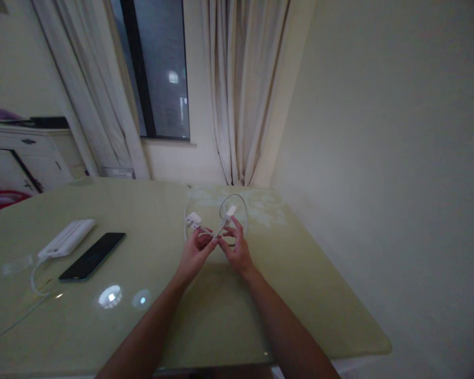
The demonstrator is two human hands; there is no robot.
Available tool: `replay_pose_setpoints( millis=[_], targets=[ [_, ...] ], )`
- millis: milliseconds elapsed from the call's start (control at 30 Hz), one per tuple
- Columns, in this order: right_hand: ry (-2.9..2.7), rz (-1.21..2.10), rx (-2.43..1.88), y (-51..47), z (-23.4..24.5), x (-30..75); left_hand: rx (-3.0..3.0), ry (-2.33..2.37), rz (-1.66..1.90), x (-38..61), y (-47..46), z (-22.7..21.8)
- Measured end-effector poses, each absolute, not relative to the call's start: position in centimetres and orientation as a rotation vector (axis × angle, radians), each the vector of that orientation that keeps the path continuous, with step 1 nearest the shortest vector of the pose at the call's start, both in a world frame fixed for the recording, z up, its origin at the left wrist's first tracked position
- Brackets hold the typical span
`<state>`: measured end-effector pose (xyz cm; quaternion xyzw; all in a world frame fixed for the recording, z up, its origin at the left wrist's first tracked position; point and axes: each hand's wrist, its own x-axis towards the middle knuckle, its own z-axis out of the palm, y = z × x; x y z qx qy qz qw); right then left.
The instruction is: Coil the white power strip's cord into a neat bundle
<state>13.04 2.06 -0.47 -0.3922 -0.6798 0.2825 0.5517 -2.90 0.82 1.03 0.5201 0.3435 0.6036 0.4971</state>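
Both my hands meet over the middle of a pale green glass-topped table (300,295). My left hand (194,251) pinches a white cable (189,202) near its white plug (193,219), fingers closed on it. My right hand (237,247) pinches the same cable close to a second white plug (229,212), which points up and away. The cable runs in loops on the table beyond my fingers, towards the curtain.
A white power strip (67,238) with its cord lies at the left, a dark phone (92,256) flat beside it. Curtains (240,89) and a dark window (158,68) stand behind the table. A wall runs along the right. A white cabinet (23,155) is far left.
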Motion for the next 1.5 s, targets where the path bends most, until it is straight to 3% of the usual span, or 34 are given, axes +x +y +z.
replay_pose_setpoints(
  millis=[167, 567, 867, 1000, 1267, 1500],
  targets=[
    [-1.753, 0.562, -0.893, 2.3, -0.9, 13.1, 1.301, 0.836, 1.447, -3.3, 0.9, 0.8],
    [-1.823, 0.264, -0.905, 2.0, 0.3, 13.2, 1.591, 1.129, 1.818, -3.7, -0.7, 1.4],
    [-1.815, 0.055, -1.011, 2.1, -0.4, 13.4, 1.613, 1.166, 1.757, -4.3, 0.1, 1.3],
    [-1.665, 0.113, -1.204, 2.3, -1.0, 13.2, 1.47, 1.087, 1.772, -4.3, 0.4, 1.6],
    [-1.623, 0.327, -0.949, 2.0, 0.3, 13.1, 1.296, 1.005, 1.564, -3.8, 0.4, 1.9],
    [-1.829, 0.386, -1.02, 1.0, 1.6, 13.7, 1.227, 1.006, 1.503, -3.7, 0.4, 1.4]
  ],
)
